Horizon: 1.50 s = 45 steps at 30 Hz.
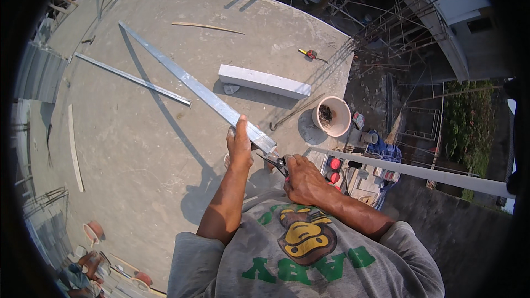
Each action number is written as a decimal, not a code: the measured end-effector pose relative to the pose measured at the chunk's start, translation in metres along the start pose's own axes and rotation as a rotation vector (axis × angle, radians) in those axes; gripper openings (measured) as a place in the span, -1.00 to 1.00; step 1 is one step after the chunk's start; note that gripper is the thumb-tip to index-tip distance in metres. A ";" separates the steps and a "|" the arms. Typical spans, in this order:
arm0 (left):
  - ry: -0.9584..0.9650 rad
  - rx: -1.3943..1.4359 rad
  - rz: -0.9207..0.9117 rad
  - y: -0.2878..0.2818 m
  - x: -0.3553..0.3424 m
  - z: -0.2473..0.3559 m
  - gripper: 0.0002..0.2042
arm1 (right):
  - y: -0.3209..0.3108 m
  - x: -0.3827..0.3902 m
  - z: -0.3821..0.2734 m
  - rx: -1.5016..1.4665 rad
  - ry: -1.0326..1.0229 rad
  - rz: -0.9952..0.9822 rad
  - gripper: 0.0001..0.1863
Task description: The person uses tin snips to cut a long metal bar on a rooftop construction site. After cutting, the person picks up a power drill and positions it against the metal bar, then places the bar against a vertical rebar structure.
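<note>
My left hand grips a long galvanized metal channel near its lower end, thumb across the top; the channel slants away to the upper left. My right hand is closed on the handles of dark metal snips, whose jaws are at the channel's lower end. Whether the jaws touch the metal is hard to tell.
Around me on the concrete lie another channel, wooden strips, a white block, a metal bar and a tape measure. Right: a bucket, materials, scaffolding. Lower left: another person.
</note>
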<state>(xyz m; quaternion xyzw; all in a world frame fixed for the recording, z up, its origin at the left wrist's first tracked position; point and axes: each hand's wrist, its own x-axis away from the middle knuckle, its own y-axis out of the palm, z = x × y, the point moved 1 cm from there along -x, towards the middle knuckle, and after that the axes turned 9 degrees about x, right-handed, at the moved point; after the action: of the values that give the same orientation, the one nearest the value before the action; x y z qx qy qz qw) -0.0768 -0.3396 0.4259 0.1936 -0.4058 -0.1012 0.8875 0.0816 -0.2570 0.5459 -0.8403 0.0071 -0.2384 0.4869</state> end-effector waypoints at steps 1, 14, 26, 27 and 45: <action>-0.002 -0.001 -0.006 -0.001 0.000 0.000 -0.46 | 0.000 -0.001 -0.001 0.022 0.001 -0.003 -0.50; 0.016 0.048 -0.018 -0.006 -0.001 -0.002 -0.50 | -0.001 -0.014 -0.011 0.031 0.017 0.016 -0.56; 0.021 0.010 -0.006 -0.008 -0.004 -0.003 -0.48 | -0.005 -0.019 -0.011 0.020 0.084 -0.081 -0.60; 0.021 0.017 -0.009 -0.007 -0.003 -0.003 -0.48 | -0.006 -0.019 -0.012 0.029 0.089 -0.091 -0.60; 0.005 0.044 -0.008 -0.003 0.005 0.000 -0.48 | -0.011 -0.024 -0.014 -0.064 0.125 -0.218 -0.63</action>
<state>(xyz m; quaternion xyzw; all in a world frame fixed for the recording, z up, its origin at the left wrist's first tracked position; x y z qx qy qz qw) -0.0740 -0.3444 0.4282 0.2151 -0.4050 -0.0952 0.8835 0.0528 -0.2565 0.5513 -0.8347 -0.0460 -0.3415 0.4295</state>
